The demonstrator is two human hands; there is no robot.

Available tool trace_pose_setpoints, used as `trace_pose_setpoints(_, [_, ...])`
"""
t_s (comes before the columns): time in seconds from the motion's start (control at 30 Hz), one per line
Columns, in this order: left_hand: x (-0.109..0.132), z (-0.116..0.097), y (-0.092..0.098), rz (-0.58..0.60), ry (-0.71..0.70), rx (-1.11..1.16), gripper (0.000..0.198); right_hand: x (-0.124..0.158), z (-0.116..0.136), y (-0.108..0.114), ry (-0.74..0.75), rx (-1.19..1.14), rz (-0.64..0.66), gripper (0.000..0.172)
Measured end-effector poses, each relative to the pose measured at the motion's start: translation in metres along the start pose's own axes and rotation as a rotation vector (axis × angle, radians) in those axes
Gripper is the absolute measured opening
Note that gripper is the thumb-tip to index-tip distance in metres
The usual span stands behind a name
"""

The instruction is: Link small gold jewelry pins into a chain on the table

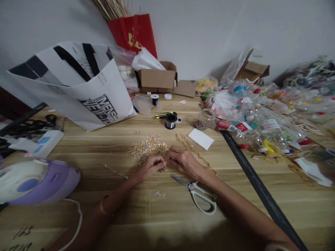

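My left hand and my right hand meet over the wooden table, fingers pinched close together. Whatever lies between the fingertips is too small to make out. Just beyond them spreads a heap of gold and silver beads. A gold beaded chain runs past my right hand and partly behind its wrist. Scissors with white handles rest below my right wrist. A small pile of silver beads lies nearer to me, and a thin beaded wire is left of my left hand.
Farther back are a spool of wire, a yellow and black utility knife, a white card and a jar of beads. Plastic bottles crowd the right. A white bag and a purple and white appliance stand left.
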State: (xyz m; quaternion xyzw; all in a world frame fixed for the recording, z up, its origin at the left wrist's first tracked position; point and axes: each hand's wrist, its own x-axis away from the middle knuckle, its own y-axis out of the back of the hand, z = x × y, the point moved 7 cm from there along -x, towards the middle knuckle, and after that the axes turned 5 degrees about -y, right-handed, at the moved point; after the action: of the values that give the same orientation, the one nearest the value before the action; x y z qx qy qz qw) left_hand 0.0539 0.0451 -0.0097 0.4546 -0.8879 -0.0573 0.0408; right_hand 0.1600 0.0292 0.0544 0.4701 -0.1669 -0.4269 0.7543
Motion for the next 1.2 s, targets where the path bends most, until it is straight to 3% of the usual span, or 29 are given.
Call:
trace_pose_setpoints(0.53, [-0.003,0.005,0.008,-0.027,0.018,0.055,0.037,-0.001,-0.004,-0.001,-0.019,-0.085,0.003,0.010])
trace_pose_setpoints(0.8, [-0.003,0.005,0.009,-0.024,0.054,0.095,0.031,-0.001,0.003,-0.002,0.006,-0.127,0.025,0.011])
trace_pose_setpoints(1.2, [-0.002,0.003,0.013,-0.084,0.029,-0.003,0.019,-0.002,-0.003,-0.006,-0.072,-0.178,0.042,0.005])
